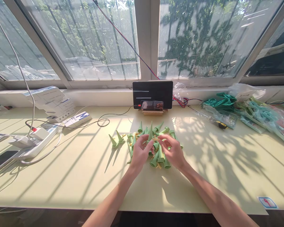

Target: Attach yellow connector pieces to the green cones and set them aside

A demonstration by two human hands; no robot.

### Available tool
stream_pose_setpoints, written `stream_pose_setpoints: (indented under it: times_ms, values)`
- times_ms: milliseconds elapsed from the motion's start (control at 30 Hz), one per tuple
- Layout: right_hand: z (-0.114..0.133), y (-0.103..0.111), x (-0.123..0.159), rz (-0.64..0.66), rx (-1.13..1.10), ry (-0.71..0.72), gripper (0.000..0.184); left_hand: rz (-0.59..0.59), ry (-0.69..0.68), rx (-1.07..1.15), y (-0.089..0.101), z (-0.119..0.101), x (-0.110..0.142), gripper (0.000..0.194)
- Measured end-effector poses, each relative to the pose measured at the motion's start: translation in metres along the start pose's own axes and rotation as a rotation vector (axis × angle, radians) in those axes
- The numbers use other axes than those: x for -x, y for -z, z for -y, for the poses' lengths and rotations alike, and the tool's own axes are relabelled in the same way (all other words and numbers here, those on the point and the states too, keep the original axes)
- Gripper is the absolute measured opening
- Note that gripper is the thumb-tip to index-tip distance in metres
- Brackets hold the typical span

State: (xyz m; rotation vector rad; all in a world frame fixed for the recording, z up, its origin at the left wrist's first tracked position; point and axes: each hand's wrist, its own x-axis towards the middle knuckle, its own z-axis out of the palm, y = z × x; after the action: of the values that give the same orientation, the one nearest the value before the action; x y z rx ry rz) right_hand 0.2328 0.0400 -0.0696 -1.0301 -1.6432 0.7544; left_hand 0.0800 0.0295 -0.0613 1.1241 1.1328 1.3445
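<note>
In my left hand [141,150] I hold a pointed green plastic cone [150,130] upright, its tip toward the window. The fingertips of my right hand [172,150] pinch a small yellowish piece [155,139] at the cone's lower side; its exact kind is too small to make out. Beneath and around both hands lies a pile of similar green cones [160,157], with yellowish bits among them. Two more cones [113,142] stand on their bases left of the pile, each with a yellowish part at its base.
A tablet [152,90] with a phone [152,105] before it stands at the back. White boxes [53,102], a power strip [41,142] and cables are at left. Plastic bags [257,115] and a black-yellow tool [221,125] lie at right. The table's front edge [68,208] is near me.
</note>
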Motion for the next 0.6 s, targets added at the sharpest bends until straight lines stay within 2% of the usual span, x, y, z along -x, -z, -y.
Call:
stream_pose_setpoints:
  times_ms: [600]
  values:
    - [-0.0030,-0.0016,-0.0002,0.011,0.013,0.009,0.024,0.015,-0.053,-0.017,-0.0005,-0.0016,0.0009,0.031]
